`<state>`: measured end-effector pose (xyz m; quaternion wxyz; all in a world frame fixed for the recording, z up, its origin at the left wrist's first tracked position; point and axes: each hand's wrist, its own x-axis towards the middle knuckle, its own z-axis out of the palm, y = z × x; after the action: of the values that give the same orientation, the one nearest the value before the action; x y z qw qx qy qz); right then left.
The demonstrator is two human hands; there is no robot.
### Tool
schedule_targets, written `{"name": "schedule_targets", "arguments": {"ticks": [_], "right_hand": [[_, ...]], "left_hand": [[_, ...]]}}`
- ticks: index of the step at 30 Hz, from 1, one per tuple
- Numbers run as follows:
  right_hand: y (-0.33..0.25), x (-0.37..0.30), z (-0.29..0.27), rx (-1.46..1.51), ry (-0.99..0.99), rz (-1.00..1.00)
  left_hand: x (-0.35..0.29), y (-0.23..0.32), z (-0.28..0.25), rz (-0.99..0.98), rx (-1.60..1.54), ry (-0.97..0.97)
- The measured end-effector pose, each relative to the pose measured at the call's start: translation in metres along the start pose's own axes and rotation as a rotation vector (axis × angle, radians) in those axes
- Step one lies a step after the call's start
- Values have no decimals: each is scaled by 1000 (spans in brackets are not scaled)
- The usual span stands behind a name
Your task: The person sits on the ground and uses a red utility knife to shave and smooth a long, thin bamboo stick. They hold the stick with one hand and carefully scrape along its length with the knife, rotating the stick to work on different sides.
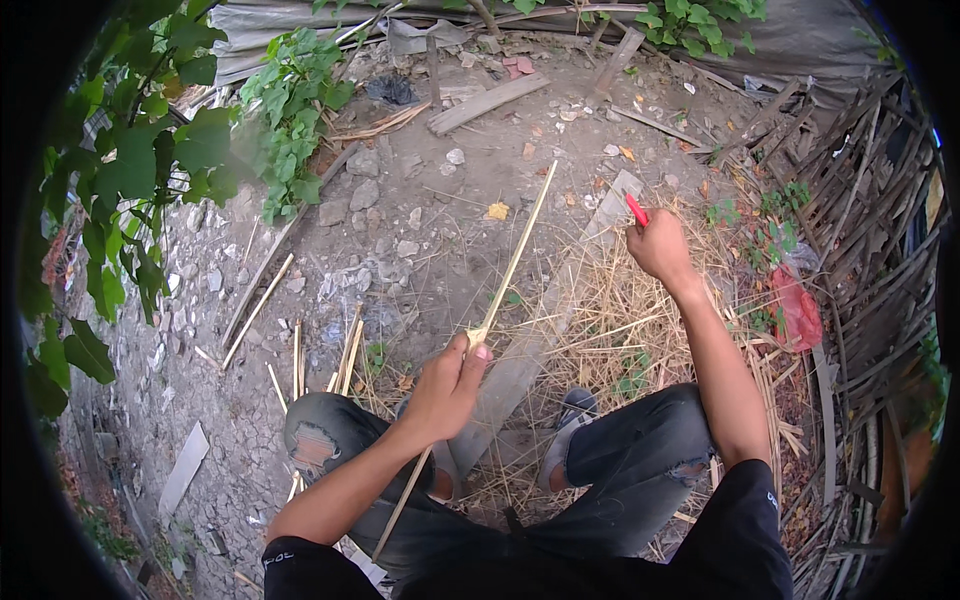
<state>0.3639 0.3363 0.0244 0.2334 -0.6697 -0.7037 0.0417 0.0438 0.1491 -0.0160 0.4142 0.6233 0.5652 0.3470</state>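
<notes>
My left hand (446, 392) is closed around a long, thin, pale bamboo stick (522, 244). The stick slants from over my left thigh up to the far middle. A small pale yellow wrap or pad (478, 334) sits around it at my thumb and fingertips. Out to the right, my right hand (662, 246) is closed on a narrow red tool (636, 209). Only the red end sticks out, so I cannot tell its kind. The two hands are well apart, and the red tool is clear of the stick.
A grey plank (512, 384) lies between my feet. Straw-like shavings (630, 320) cover the ground on the right. More sticks (347, 350) stand by my left knee. A red plastic bag (796, 310) lies near a brushwood pile (870, 220). Leaves (130, 160) hang at the left.
</notes>
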Motion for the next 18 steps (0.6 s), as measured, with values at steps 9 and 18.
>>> {"name": "schedule_targets", "arguments": {"ticks": [9,18], "right_hand": [[-108,-83,27,75,-431,-395],[-121,-90,48,-3,-530,-407]], "left_hand": [[20,9,-1,-6,25,79],[16,-8,2,-15,71,96]]}}
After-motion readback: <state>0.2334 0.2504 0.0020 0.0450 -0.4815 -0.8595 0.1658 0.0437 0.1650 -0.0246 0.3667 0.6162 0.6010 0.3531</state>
